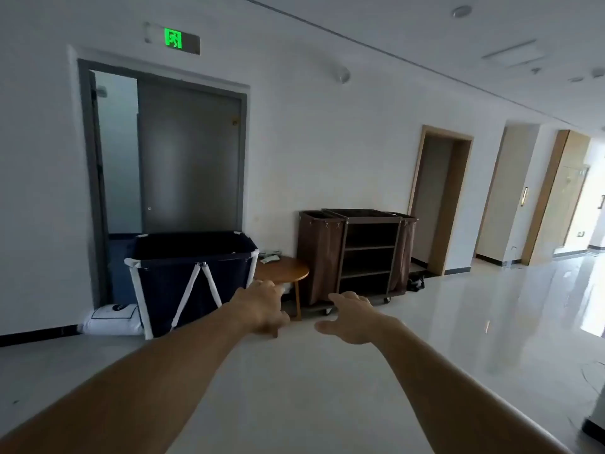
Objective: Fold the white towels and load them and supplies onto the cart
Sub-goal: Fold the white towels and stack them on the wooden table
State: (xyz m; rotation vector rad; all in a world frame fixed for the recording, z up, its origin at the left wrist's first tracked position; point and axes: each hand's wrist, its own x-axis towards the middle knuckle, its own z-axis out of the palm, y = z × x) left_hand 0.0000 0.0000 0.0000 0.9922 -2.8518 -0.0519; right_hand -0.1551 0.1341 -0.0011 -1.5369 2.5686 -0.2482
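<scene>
A brown housekeeping cart (368, 253) with bare shelves and cloth bags on both sides stands against the far wall. Left of it is a dark blue laundry bin (193, 276) on a white frame; its contents are hidden. Between them a small round wooden table (284, 271) carries a few small packets (270, 258). A white bundle (111, 319) lies on the floor by the bin. Both my arms stretch forward in mid air. My left hand (262, 306) and my right hand (352, 317) hold nothing, fingers relaxed, well short of the cart.
A grey double door (183, 158) with one leaf ajar stands behind the bin, under a green exit sign. A glossy white floor (458, 322) runs down the corridor to the right, past wooden door frames (438, 198). A dark object (415, 284) lies beside the cart.
</scene>
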